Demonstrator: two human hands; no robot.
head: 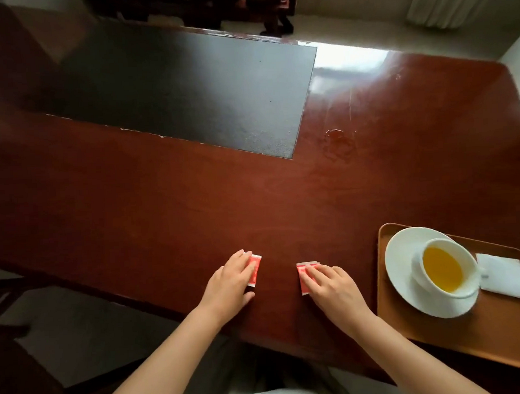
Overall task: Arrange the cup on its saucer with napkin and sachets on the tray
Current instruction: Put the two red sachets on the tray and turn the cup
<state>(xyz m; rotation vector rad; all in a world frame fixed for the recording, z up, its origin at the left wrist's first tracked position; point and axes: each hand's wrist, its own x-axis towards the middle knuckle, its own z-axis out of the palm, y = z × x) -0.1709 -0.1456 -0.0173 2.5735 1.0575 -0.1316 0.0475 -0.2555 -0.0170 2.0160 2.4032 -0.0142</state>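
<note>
Red-brown wood makes up the desk (163, 208), with a dark inset panel (187, 92) across its far left. Near the front edge, the left hand (230, 284) lies flat over a red sachet (254, 269), fingers pressing it down rather than pinching it. Just beside, apart from it, the right hand (332, 286) covers a second red sachet (304, 277) the same way, its grip flat and loose. Farther right, a wooden tray (410, 336) holds a white saucer (402, 267); the white cup (422, 274) on it contains yellow liquid. A folded white napkin (507, 275) lies on the tray, right of the cup.
</note>
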